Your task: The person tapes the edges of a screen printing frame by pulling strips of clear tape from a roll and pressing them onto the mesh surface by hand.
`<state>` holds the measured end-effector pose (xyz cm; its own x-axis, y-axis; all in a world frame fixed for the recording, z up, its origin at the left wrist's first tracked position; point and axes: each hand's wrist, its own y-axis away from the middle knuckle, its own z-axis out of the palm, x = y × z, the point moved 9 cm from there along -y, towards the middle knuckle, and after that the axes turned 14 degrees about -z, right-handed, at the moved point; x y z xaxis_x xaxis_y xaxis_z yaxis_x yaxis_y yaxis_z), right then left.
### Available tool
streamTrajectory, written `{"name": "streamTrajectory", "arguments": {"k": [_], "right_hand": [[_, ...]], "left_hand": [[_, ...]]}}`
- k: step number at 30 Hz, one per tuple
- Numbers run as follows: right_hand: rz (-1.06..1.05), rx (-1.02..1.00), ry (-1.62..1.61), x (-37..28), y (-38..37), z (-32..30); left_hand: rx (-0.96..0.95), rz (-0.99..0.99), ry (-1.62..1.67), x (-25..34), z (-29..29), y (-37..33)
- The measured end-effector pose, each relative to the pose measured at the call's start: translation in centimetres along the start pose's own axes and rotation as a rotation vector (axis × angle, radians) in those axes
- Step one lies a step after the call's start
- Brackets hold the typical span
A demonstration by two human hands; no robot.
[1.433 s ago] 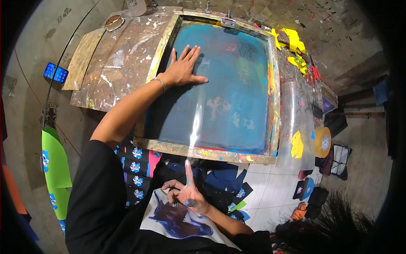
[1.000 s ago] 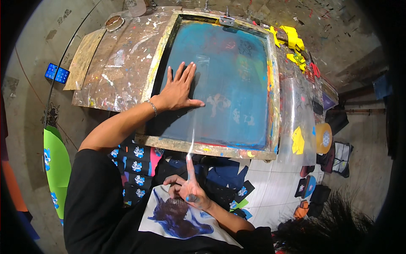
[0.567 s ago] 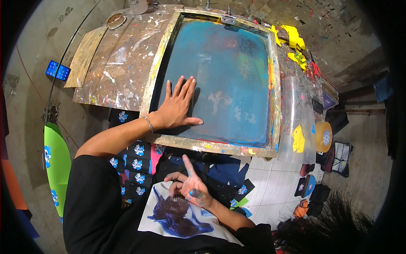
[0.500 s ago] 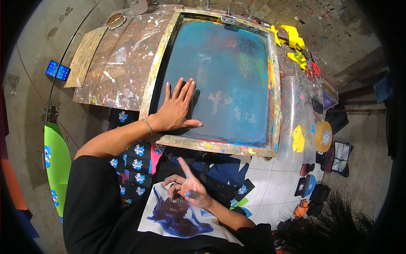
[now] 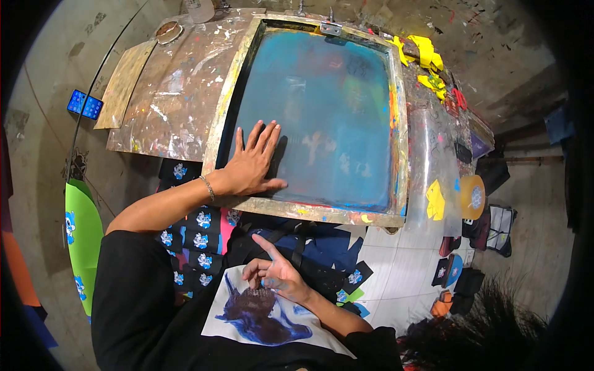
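Note:
A wooden-framed printing screen [image 5: 309,211] with blue-green mesh lies in front of me, its frame smeared with paint. My left hand [image 5: 249,168] is spread out on the lower left part of the mesh, fingers apart and holding nothing. Faint pale figures show in the mesh right of it. Below the screen's near edge is my right hand [image 5: 281,276], in front of my black shirt. Its index finger points out while the others bend loosely; nothing is in it, and bluish stains mark the fingers. Behind it shows a white panel [image 5: 216,321] with a purple-blue picture.
A metal hinge clamp [image 5: 331,28] sits at the screen's far edge. The paint-spotted table [image 5: 179,117] extends left. Yellow scraps [image 5: 427,52], red scissors [image 5: 458,98] and a tape roll [image 5: 472,196] lie right. Several printed dark pieces [image 5: 201,240] are below. A phone [image 5: 85,104] is far left.
My left hand has slid slightly toward me and left on the mesh. The right hand has shifted slightly left and its thumb has folded inward. The screen has shifted very slightly.

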<state>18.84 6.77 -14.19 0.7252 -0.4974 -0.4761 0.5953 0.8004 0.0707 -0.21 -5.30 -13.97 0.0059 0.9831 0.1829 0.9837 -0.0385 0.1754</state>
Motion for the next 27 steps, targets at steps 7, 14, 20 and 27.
{"name": "streamTrajectory", "arguments": {"k": [7, 14, 20, 27], "right_hand": [[0.046, -0.033, 0.065, 0.4, -0.1, 0.0], [0.041, -0.021, 0.052, -0.3, -0.1, -0.2], [0.056, 0.051, 0.151, -1.2, 0.0, -1.3], [0.089, 0.029, 0.210, -1.2, 0.2, -1.8]], "left_hand": [[0.056, 0.286, -0.061, 1.4, -3.5, 1.2], [-0.100, 0.595, -0.079, 1.3, -1.6, 3.6], [-0.769, 0.234, -0.440, 3.2, -3.9, 2.7], [-0.052, 0.709, 0.140, 1.8, -3.0, 3.5]]}}
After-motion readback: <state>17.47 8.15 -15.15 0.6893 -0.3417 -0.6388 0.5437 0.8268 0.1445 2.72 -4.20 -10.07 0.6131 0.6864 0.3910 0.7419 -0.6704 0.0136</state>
